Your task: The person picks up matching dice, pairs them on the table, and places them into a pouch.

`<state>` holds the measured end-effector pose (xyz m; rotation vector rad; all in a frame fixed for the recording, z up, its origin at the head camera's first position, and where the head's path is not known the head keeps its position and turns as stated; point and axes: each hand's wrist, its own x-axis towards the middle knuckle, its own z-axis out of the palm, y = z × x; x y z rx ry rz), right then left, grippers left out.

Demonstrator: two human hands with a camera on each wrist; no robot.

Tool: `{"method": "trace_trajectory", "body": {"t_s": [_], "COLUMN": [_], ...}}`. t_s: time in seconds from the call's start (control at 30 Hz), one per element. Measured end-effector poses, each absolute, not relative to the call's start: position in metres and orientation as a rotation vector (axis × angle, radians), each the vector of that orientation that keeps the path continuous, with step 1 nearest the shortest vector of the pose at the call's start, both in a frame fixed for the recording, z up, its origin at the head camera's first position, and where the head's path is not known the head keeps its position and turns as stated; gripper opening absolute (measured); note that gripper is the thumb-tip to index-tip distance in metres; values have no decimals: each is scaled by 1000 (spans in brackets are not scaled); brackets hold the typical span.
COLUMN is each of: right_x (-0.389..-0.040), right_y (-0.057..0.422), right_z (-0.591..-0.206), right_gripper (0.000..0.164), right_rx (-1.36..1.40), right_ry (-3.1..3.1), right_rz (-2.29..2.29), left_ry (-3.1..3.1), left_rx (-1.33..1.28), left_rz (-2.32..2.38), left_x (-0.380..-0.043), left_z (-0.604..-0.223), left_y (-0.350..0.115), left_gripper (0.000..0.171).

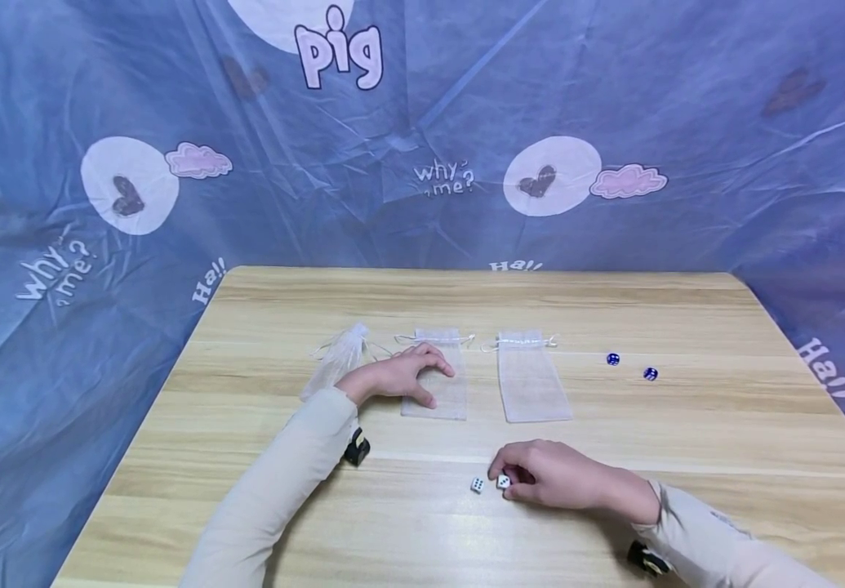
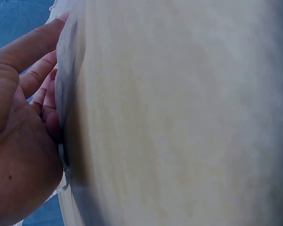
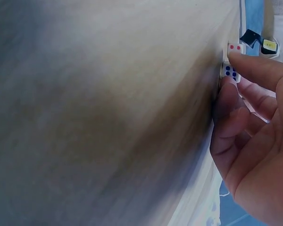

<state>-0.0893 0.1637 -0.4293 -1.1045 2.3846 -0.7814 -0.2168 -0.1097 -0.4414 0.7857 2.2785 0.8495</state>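
White sheer fabric makes up the three pouches lying in a row across the worktop, each with its drawstring end toward the far edge. Your left hand is over the middle pouch, its grip apart: thumb and fingers spread, with the fingertips at the cloth. Just beside that wrist, on the side toward the worktop's left edge, the left pouch has its neck gathered, and its lower end is partly hidden by your arm. The right pouch lies flat, near the middle one but apart from it.

Nearer your own side of the worktop, in front of the pouches, your right hand has its grip clamped on a white die, pinched between thumb and fingertip; you cannot tell whether it is lifted off the wood. Just beside it, toward the left edge, sits a second white die. The right wrist view shows blue pips on the pinched die and red pips on the other.

Past the right pouch, toward the right edge, two blue dice lie apart from each other. Blue printed cloth hangs behind the far edge.
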Motion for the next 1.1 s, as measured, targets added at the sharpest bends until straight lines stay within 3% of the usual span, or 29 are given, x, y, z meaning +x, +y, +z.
{"method": "trace_trajectory", "body": {"t_s": [0.4, 0.73, 1.1], "right_x": [-101, -139, -174], "right_y": [165, 168, 148], "right_z": [-424, -401, -406], "right_gripper": [20, 19, 30], "right_rx": [-1088, -914, -762], "right_ry": [2355, 2454, 2543], "right_rz": [-941, -1115, -1108], "left_ry": [2288, 2353, 2545], "left_rx": [806, 827, 584], "left_rz": [818, 868, 987], "left_x": [-217, -214, -215], "left_z": [-438, -427, -413], "left_y": [-109, -107, -129], "left_gripper": [53, 42, 46]}}
